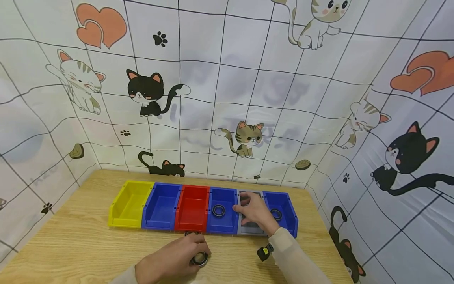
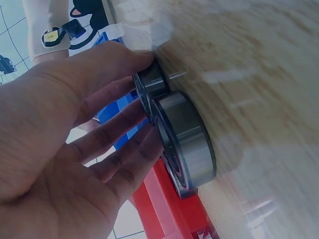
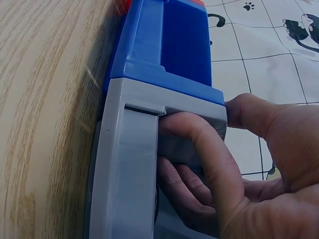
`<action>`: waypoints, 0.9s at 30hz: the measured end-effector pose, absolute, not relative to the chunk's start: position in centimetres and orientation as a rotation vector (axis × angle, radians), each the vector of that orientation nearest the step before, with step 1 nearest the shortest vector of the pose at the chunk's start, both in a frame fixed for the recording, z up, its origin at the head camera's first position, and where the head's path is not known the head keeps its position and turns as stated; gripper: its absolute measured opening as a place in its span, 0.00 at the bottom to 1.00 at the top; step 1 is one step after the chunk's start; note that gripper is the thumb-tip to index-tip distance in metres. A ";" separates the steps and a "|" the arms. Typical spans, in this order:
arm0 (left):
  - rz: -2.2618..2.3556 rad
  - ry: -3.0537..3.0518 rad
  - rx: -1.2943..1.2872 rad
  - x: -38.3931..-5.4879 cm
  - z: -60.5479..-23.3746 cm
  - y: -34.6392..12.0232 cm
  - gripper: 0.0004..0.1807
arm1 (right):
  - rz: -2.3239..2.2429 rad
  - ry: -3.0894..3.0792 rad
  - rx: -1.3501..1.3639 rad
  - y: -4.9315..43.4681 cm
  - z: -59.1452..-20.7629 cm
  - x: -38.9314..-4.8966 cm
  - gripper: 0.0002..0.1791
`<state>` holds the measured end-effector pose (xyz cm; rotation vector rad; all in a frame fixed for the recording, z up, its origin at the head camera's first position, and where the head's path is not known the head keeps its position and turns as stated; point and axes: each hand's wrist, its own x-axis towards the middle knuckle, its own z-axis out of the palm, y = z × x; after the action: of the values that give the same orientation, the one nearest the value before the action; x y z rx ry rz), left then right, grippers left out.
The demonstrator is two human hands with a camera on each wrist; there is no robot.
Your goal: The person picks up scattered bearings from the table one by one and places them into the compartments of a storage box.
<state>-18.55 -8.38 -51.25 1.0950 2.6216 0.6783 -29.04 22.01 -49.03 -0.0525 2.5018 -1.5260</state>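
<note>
My left hand is at the tabletop in front of the red bin, around some metal ring bearings. In the left wrist view its thumb and fingers pinch a dark-edged bearing; a larger-looking shiny bearing stands on edge nearer the camera, overlapping it. My right hand reaches into the grey bin, one finger bent over the inside and another beyond the blue bin's divider. Grey bin wall shows between its spread fingers. A dark curved edge shows below them, mostly hidden.
Joined bins run along the back of the table: yellow, blue, red, blue, grey, blue. One bearing lies in the blue bin left of grey, another in the rightmost. A cat-print curtain hangs behind.
</note>
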 end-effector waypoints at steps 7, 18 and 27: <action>0.672 2.653 1.128 -18.6 -51.0 -8.4 0.16 | -1.506 2.519 -0.049 21.8 -49.0 -29.3 0.40; 0.683 2.716 1.102 -18.9 -49.9 -8.5 0.19 | -1.505 2.530 -0.048 22.0 -48.9 -29.0 0.40; 0.631 2.836 1.113 -19.5 -49.3 -9.2 0.22 | -1.528 2.504 -0.046 22.0 -49.0 -29.0 0.40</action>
<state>-19.54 -9.21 -49.26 1.1134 2.8355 0.6312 -29.01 22.00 -49.01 -0.0456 2.5041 -1.5280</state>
